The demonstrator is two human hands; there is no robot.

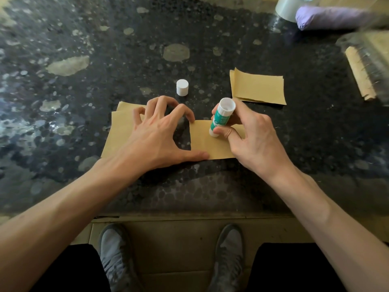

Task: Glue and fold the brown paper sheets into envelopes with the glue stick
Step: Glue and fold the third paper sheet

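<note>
A white round plastic cap (182, 87) is seen standing upright on the dark speckled stone table (84, 102), just above the centre of the frame and apart from everything else. To its right, a small stack of folded brown paper pieces (257, 87) is laid flat. In the upper right corner, a roll of clear tape (287, 7) and a lilac cloth-like bundle (328, 17) are visible, blurred; below them a pale wooden-looking block under something clear (366, 66) is seen at the right edge, too blurred to identify.

At the centre, a flat brown paper sheet (208, 144) is spread on the table, with a second brown sheet (120, 125) lying partly beneath the left hand (155, 135). The left hand is held spread, its fingers released and arched, with the thumb and fingertips pressed onto the paper. The white and green glue stick (221, 116) is grasped by the fingers of the right hand (250, 135), uncapped, tilted, with its lower end touching the sheet near its upper right part. Much of the sheet's right edge is covered by the right hand.

The tabletop is mottled with pale patches and carries light glare at the left. Below its near edge, a flattened cardboard sheet on the floor (179, 239) is seen, with two grey shoes (113, 249) resting on it and dark trousers at both lower corners.
</note>
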